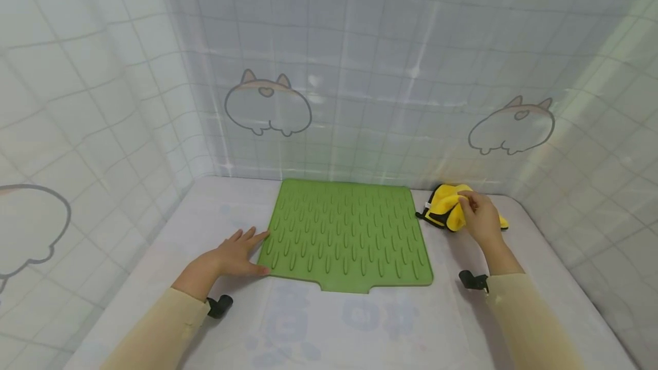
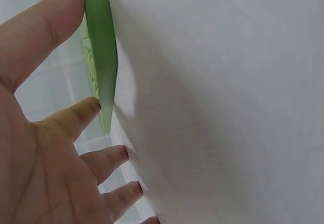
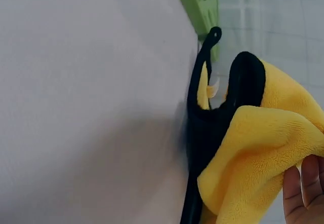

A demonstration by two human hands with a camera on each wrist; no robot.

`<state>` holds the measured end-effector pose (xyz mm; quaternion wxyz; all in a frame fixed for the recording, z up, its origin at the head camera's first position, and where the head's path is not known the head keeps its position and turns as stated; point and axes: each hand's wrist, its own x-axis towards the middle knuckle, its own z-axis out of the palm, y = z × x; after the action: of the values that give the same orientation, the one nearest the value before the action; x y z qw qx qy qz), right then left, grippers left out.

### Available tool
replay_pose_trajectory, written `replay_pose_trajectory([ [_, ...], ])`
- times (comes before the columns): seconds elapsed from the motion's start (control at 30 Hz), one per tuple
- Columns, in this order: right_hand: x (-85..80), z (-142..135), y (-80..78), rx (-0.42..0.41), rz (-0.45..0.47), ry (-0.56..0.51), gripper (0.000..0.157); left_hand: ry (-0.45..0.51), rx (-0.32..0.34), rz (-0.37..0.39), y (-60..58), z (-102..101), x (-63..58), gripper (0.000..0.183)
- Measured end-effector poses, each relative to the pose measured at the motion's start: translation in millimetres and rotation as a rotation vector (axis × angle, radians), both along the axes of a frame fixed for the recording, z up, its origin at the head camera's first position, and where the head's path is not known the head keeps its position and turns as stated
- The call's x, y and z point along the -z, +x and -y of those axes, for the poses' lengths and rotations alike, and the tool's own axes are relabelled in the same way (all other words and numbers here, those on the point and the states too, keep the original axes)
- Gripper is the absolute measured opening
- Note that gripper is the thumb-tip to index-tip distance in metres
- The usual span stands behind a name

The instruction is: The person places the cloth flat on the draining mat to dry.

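Note:
A green ridged mat [image 1: 344, 233] lies flat in the middle of the white table. My left hand [image 1: 239, 256] is spread at its left edge, thumb at the near left corner and index fingertip on the side. In the left wrist view, the thumb and one finger [image 2: 76, 117] touch the mat's green rim [image 2: 104, 57], while other fingertips rest on the table. To the right of the mat sits a crumpled yellow cloth [image 1: 446, 201] with black trim and a hanging loop. My right hand [image 1: 483, 218] pinches a raised fold of this cloth [image 3: 263, 153].
The white table [image 1: 308, 330] has faint printed marks near its front. Behind it stands a curtain [image 1: 360, 101] with a grid pattern and cartoon animal outlines, and similar sheets close off both sides. A small black device [image 1: 220, 306] is strapped at each wrist.

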<state>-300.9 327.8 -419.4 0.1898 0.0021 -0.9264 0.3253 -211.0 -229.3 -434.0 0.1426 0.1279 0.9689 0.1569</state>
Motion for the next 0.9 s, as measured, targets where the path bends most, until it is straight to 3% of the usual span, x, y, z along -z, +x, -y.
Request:
replay_pose_trajectory([
  [0.43, -16.4, 15.1, 7.8, -0.022, -0.162, -0.046, 0.032, -0.008, -0.004, -0.011, -3.7, 2.5, 5.7, 0.095],
  [0.73, -29.3, 29.6, 12.8, -0.009, -0.179, -0.041, 0.033, 0.011, -0.01, -0.004, -4.0, 3.2, 8.3, 0.097],
  [0.9, -39.4, 41.3, 17.5, -0.048, -0.205, -0.044, 0.034, 0.018, -0.016, 0.004, -3.0, 3.6, 8.1, 0.097],
])
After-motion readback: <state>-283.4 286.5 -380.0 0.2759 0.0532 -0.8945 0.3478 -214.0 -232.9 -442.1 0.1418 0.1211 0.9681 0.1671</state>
